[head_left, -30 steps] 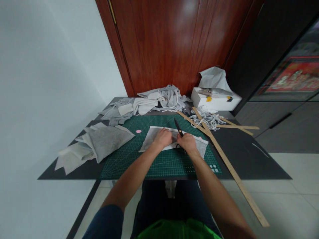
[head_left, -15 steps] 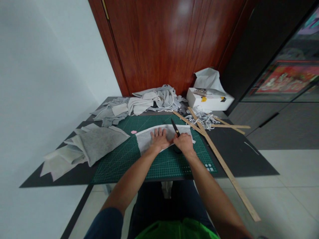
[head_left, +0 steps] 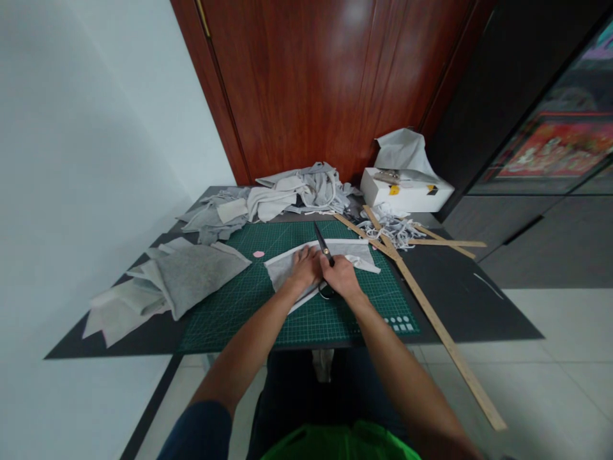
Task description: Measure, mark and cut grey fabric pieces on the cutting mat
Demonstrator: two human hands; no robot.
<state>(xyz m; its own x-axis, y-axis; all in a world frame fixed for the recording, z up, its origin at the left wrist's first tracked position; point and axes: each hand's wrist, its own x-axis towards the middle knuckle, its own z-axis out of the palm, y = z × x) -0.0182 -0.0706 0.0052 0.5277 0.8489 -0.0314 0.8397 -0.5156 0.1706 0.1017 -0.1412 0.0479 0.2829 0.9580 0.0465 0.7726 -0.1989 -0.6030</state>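
A light grey piece of fabric with white edges (head_left: 283,267) lies on the green cutting mat (head_left: 230,319); its right part is folded over. My left hand (head_left: 306,267) rests on the fabric, its fingers drawn close together at the fabric beside my right hand. Closed around the black scissors (head_left: 323,244) is my right hand (head_left: 341,276), with the blades pointing up and away and a handle loop below. Whether the right fingers also pinch the fabric is hidden. A small pink piece (head_left: 258,254) sits left of the fabric.
Grey fabric pieces (head_left: 201,275) lie at the left, and a heap of cloth (head_left: 287,195) at the back. At the right are white strips (head_left: 395,230), long wooden rulers (head_left: 431,313) and a white box (head_left: 405,195).
My right hand has moved left with the scissors, close to my left hand. The left fingers, spread before, have drawn together. The fabric's right part has folded and its lower edge has shifted.
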